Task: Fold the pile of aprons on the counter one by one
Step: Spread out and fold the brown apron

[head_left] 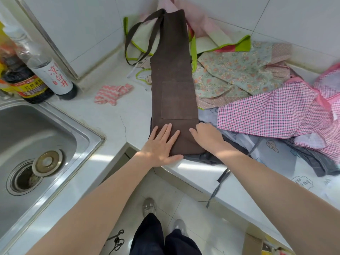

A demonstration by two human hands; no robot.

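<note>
Two hands on the white counter. One brown apron lies folded into a long narrow strip, running from the counter's near edge toward the tiled corner; a patch pocket shows on its upper face and its dark neck strap loops out to the left at the far end. Left hand lies flat on the strip's near end, fingers straight and slightly spread, gripping nothing. Right hand sits at the strip's right edge, fingers curled under; whether they pinch the cloth, cannot tell.

Pile to the right, at least five more aprons: pink checked, floral, green-trimmed, grey and a clear printed one.

One striped pink cloth lies left of the strip. Two bottles stand by the steel sink; a strainer and round stopper rest in its basin.
</note>
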